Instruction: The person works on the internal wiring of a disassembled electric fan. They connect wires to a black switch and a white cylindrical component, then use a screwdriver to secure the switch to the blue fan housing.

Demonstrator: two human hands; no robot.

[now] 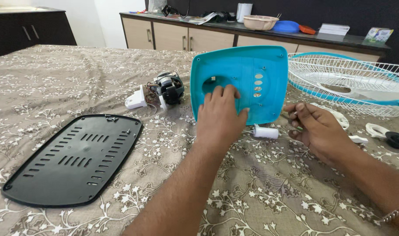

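Head view: the left hand [220, 114] holds the turquoise fan housing panel [243, 83] upright on the patterned bedspread [260, 192], its grip clamped on the lower edge, fingers at the round opening. The right hand [315, 127], just beside the panel's right edge, pinches a small thin tool [291, 117]. A white cylinder [266, 131] lies between the hands.

fan housing [252, 78] turquoise | vented panel [74, 159] black | tablecloth [273, 192] brown, white floral | grille [352, 76] white
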